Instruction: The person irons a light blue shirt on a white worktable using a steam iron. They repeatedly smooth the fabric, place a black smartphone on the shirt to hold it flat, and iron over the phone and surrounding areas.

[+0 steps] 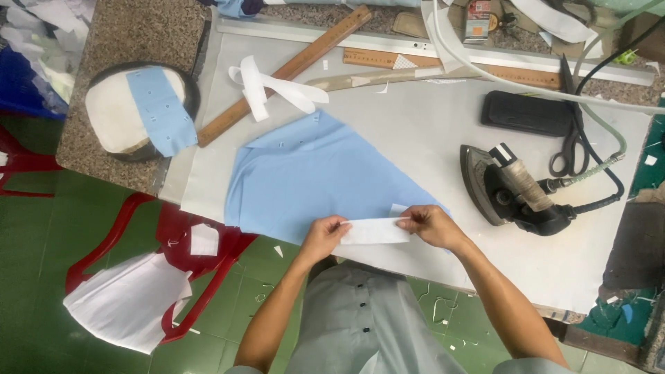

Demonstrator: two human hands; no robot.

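A short white strip of fabric (375, 231) is held flat between both hands at the near edge of the light blue fabric piece (312, 173). My left hand (324, 236) pinches the strip's left end. My right hand (429, 224) pinches its right end. The blue piece lies spread on the white padded table (429, 125), with small buttonholes near its far edge.
A black iron (516, 188) with its cord rests to the right of my hands. Black scissors (571, 142) and a dark pad (526, 113) lie behind it. Wooden rulers (291, 69), white strips (267, 86), a padded ham with a blue strip (142, 107) and a red chair (173, 270) are to the left.
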